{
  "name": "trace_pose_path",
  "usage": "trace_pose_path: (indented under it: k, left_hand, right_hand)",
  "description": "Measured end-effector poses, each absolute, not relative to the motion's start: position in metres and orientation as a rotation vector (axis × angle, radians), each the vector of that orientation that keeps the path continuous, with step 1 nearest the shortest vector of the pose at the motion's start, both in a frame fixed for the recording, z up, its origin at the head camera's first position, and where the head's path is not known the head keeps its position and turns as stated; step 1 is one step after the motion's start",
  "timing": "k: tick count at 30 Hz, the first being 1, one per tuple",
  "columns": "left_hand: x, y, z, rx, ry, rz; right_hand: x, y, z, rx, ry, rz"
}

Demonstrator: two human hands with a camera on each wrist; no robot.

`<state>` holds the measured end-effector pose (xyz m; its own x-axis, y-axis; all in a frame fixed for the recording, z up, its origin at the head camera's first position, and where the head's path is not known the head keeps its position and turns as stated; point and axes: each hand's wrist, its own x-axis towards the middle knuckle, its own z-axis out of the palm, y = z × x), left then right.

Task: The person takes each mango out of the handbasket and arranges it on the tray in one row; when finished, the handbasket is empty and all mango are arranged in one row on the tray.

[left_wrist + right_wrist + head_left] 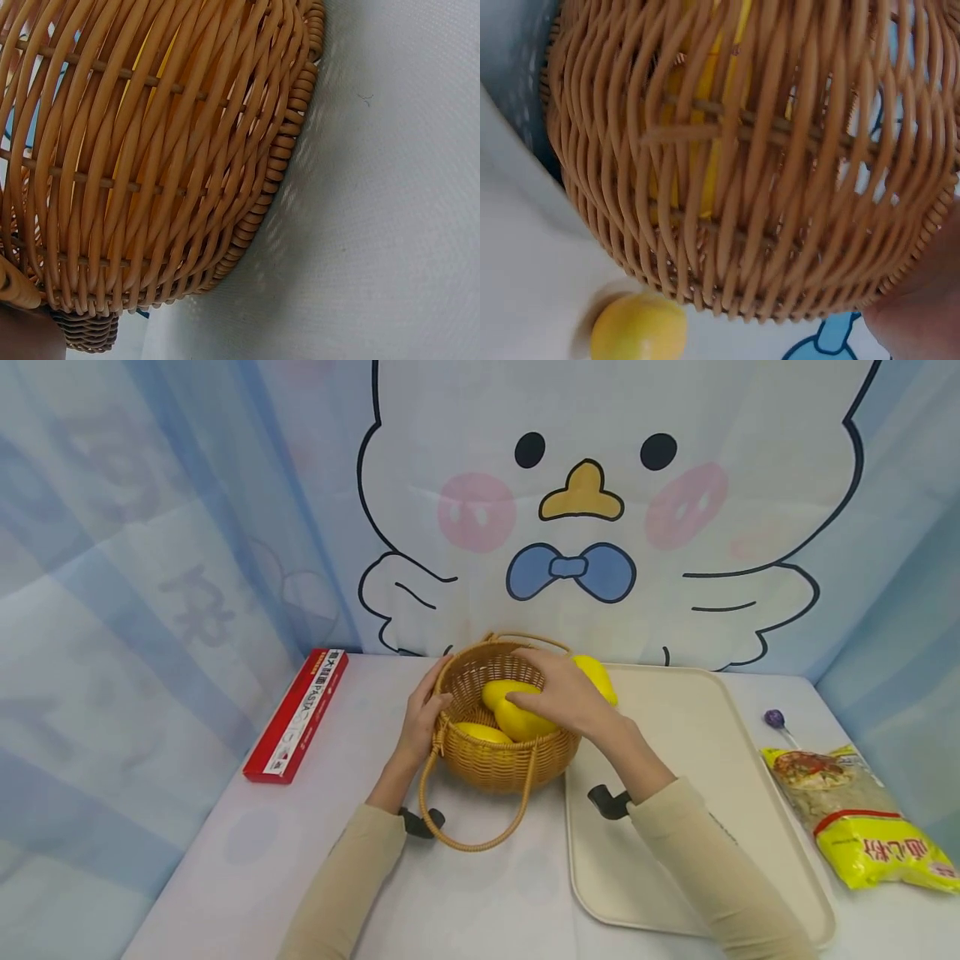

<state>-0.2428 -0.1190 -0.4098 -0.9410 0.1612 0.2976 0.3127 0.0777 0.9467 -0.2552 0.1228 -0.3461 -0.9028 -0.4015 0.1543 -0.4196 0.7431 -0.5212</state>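
A woven wicker basket [502, 768] stands on the table, its front handle hanging down onto the cloth. Several yellow lemon-like fruits [525, 718] lie inside it. My left hand [420, 714] grips the basket's left rim, thumb over the edge. Over the right rim, my right hand [570, 689] reaches in with thumb and fingers spread; its thumb is close against a fruit, and nothing shows between the fingers. Behind that hand, another yellow fruit [596, 679] lies outside the basket. Both wrist views show mostly basket weave [150, 150], with yellow showing through.
A beige tray [675, 877] lies to the right, beside the basket. Farther right are a purple lollipop [775, 719] and a yellow food bag [862, 827]. A red pasta box [296, 718] lies at left. A printed curtain [577, 402] hangs behind the table.
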Motion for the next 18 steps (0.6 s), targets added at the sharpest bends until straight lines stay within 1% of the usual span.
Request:
trace_pose_path:
  k: [18]
  left_hand:
    - [-0.244, -0.119, -0.411, -0.484, -2.203, -2.014]
  right_hand:
    - [-0.264, 0.103, -0.354, 0.732, -3.173, 0.305]
